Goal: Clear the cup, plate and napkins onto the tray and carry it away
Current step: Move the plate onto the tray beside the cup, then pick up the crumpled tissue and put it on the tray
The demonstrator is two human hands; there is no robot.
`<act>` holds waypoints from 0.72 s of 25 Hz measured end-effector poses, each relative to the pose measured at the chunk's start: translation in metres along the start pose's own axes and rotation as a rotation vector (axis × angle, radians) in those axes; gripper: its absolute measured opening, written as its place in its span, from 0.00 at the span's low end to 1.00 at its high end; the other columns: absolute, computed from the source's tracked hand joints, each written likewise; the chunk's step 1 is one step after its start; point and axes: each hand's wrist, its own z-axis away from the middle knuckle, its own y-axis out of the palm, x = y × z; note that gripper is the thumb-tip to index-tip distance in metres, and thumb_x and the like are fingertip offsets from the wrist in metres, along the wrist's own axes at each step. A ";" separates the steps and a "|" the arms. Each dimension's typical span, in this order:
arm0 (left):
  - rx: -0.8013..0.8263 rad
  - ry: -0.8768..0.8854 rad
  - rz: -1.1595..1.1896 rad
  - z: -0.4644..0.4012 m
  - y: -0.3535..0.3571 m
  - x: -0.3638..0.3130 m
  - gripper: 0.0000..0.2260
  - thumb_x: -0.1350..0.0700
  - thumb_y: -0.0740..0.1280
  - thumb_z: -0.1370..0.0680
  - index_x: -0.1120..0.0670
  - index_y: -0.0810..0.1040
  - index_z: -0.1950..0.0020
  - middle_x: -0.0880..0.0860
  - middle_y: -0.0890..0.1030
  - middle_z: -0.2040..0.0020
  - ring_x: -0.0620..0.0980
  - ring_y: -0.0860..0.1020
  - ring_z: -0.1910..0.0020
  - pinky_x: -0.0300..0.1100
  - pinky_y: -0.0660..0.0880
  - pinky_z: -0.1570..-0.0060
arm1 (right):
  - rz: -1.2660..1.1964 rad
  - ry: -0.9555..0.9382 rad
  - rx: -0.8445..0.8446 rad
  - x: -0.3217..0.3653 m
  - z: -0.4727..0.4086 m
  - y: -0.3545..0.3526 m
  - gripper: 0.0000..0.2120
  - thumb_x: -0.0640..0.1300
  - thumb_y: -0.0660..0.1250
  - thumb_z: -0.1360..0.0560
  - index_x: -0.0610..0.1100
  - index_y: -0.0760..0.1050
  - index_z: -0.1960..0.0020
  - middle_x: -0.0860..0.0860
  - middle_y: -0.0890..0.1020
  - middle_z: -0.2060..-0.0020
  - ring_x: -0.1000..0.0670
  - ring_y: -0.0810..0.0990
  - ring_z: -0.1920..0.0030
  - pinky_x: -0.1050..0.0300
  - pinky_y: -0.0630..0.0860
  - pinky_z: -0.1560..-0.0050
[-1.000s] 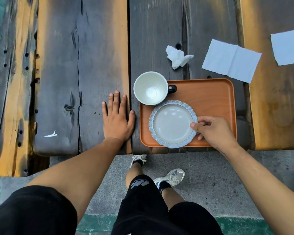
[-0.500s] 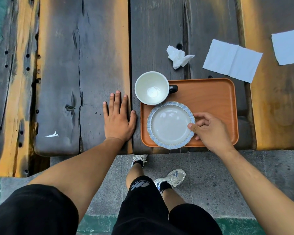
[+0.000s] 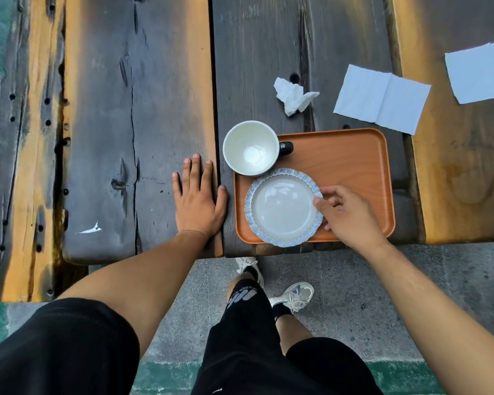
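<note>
Right hand (image 3: 351,215) grip pinches the plate (image 3: 283,209) rim on the tray (image 3: 354,161); left hand (image 3: 197,201) lies flat, released.

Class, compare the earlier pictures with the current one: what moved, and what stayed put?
The right hand slid the blue-rimmed white plate slightly leftward on the orange wooden tray; its fingers have loosened at the rim. The left hand stayed flat on the table; the white cup and napkins did not move.
</note>
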 end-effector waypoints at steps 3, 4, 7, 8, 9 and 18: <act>0.005 -0.002 -0.003 0.000 0.000 0.000 0.30 0.43 0.53 0.19 0.54 0.62 0.19 0.56 0.58 0.17 0.56 0.52 0.17 0.62 0.48 0.20 | -0.004 -0.017 -0.047 -0.003 -0.002 0.000 0.06 0.50 0.68 0.20 0.53 0.79 0.44 0.52 0.84 0.62 0.58 0.82 0.69 0.60 0.80 0.63; 0.009 -0.004 -0.002 0.000 0.000 0.000 0.30 0.43 0.52 0.19 0.54 0.61 0.19 0.57 0.58 0.17 0.56 0.52 0.17 0.62 0.48 0.20 | -0.005 -0.013 -0.056 -0.003 -0.003 -0.001 0.05 0.51 0.68 0.20 0.53 0.79 0.45 0.53 0.84 0.62 0.57 0.83 0.68 0.54 0.82 0.60; 0.017 -0.001 -0.008 0.000 -0.001 -0.001 0.30 0.43 0.52 0.19 0.54 0.61 0.18 0.57 0.57 0.17 0.56 0.52 0.17 0.62 0.48 0.19 | 0.023 -0.010 -0.078 -0.006 -0.009 -0.004 0.07 0.51 0.68 0.20 0.52 0.80 0.44 0.55 0.85 0.60 0.55 0.85 0.62 0.48 0.84 0.53; 0.018 0.000 -0.013 0.001 -0.001 0.000 0.30 0.44 0.52 0.19 0.54 0.61 0.18 0.57 0.57 0.17 0.56 0.52 0.17 0.62 0.48 0.19 | 0.049 -0.018 -0.086 -0.005 -0.010 -0.005 0.08 0.52 0.68 0.20 0.51 0.80 0.44 0.56 0.85 0.58 0.55 0.85 0.60 0.50 0.83 0.52; 0.021 0.002 -0.019 0.000 -0.001 0.000 0.30 0.44 0.52 0.19 0.54 0.61 0.18 0.57 0.57 0.17 0.56 0.52 0.17 0.62 0.48 0.19 | 0.080 -0.033 -0.097 -0.004 -0.012 -0.007 0.09 0.51 0.68 0.20 0.51 0.80 0.43 0.56 0.85 0.55 0.55 0.84 0.58 0.56 0.82 0.53; 0.081 -0.012 -0.058 -0.001 -0.005 -0.004 0.31 0.44 0.50 0.19 0.54 0.58 0.17 0.57 0.55 0.16 0.57 0.50 0.16 0.62 0.47 0.20 | 0.193 -0.092 -0.112 0.017 -0.027 -0.033 0.14 0.45 0.68 0.20 0.43 0.78 0.35 0.51 0.78 0.41 0.56 0.79 0.49 0.75 0.67 0.53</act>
